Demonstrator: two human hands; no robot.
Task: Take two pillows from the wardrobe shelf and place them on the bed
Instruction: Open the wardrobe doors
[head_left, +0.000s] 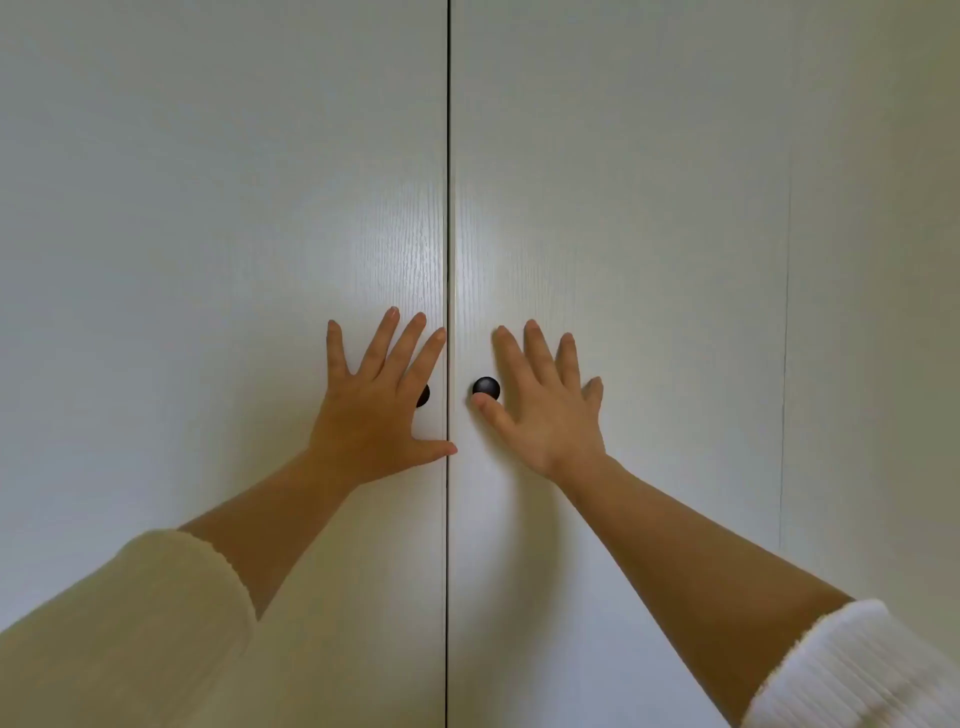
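Head view, left to right. Left sleeve (119, 623), cream knit, pushed up the forearm; left door (208, 234) of the white wardrobe, fully closed; left hand (374, 410), fingers spread wide and flat against the panel, gripping nothing, thumb reaching to the central seam (448, 208); left knob (424, 396), dark and round, mostly hidden behind that hand; right knob (486, 388), in full view just across the seam; right hand (545, 410), fingers likewise splayed, holding nothing, thumb tip touching the lower edge of its knob; right door (649, 208), also closed; right sleeve (857, 675), white ribbed cuff. The pillows, presumably on the shelf behind the doors, are not visible, nor is the bed. Judged progress: at the outset; opening the doors, taking both pillows and placing them all remain.
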